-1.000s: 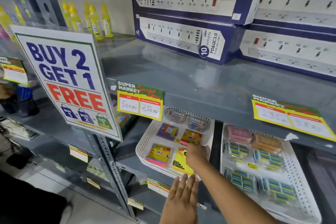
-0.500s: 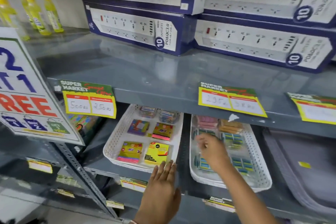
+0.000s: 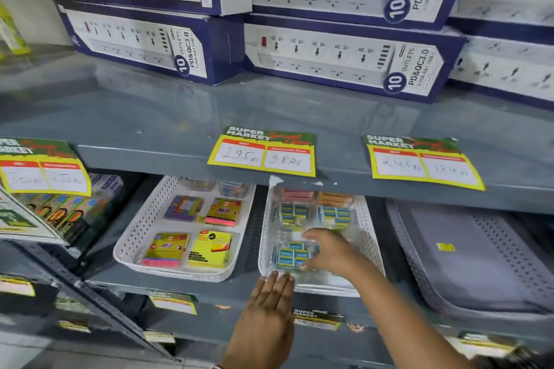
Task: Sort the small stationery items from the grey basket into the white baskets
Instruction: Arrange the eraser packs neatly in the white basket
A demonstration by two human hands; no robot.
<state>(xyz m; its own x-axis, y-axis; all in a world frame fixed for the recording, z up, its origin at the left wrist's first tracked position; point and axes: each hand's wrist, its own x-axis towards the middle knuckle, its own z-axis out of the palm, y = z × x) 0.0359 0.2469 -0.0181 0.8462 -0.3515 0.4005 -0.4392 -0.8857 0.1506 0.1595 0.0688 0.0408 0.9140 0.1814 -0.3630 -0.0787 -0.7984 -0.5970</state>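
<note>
Shelf, grey metal (image 3: 180, 117), lower tier, three containers listed left to right.

Left white perforated plastic basket (image 3: 141, 228): four sticky-note pads are laid flat in two rows, among them a yellow sticky-note pad (image 3: 211, 247) at front right and a purple-covered pad (image 3: 183, 208) at rear left; two clear packs are lodged at the back, their contents not legible.

Middle white perforated plastic basket (image 3: 367, 228): packs of blue-and-yellow staple boxes (image 3: 292, 213) are held in the centre rows, a pink pack (image 3: 296, 195) and an orange pack (image 3: 335, 198) at the rear. A front pack of blue staple boxes (image 3: 292, 253) is lying flat, its long axis running left to right across the basket.

Grey perforated plastic basket (image 3: 419, 263): placed at far right; only a small yellow label is seen inside.

Right hand (image 3: 331, 250): spread over the front pack, thumb at its rear edge, fingertips at its front edge; whether the pack is lifted cannot be told.

Left hand (image 3: 266, 317): open, fingers together and extended, fingertips at the middle basket's front rim; nothing is held.
</note>
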